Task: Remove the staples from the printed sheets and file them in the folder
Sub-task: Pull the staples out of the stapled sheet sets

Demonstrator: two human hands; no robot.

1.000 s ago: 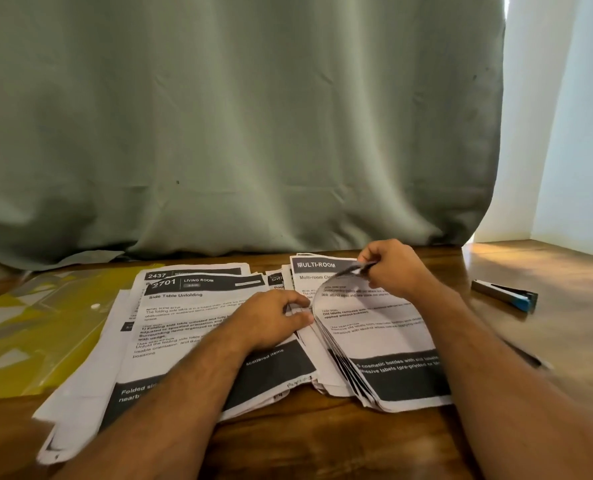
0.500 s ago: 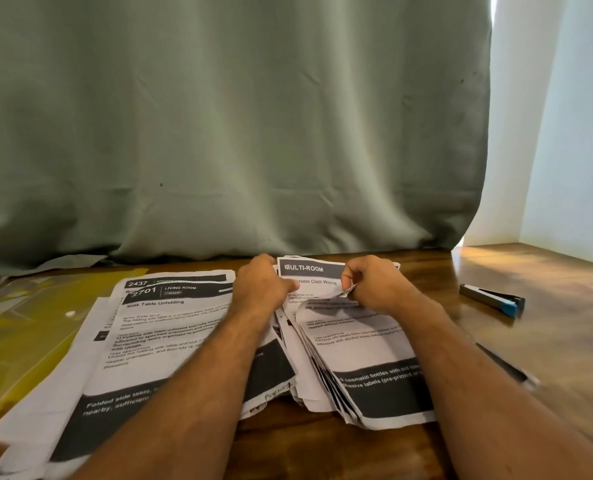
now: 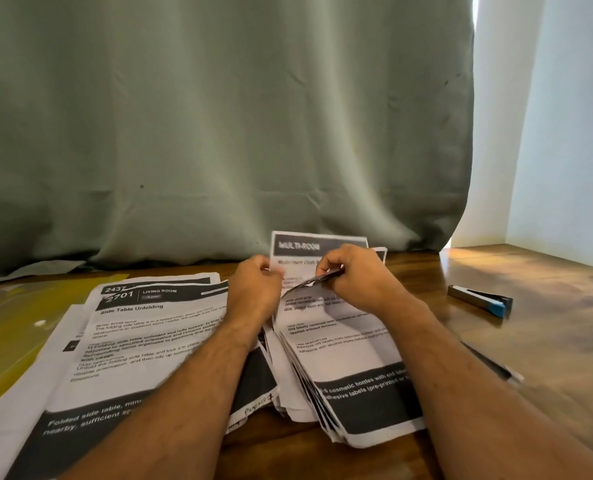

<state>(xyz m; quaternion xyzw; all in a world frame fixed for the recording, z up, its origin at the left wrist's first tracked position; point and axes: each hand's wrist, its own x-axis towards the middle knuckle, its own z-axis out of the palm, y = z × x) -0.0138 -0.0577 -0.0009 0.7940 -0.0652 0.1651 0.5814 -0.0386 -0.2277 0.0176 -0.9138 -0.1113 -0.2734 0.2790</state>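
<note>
Head view: my left hand [image 3: 257, 289] pinches the near left edge of the raised "MULTI-ROOM" sheet [image 3: 317, 245], and my right hand [image 3: 352, 277] grips the curled top corner of the stapled stack [image 3: 343, 358] just beside it. The stack lies on the surface [image 3: 547, 341] with its long axis running toward me, its bound corner at the far end between both hands. I judge the right hand nearer the staple, though the staple itself is too small to see. The yellow folder [image 3: 8, 327] lies well off to my left, past the loose sheets [image 3: 139, 341].
</note>
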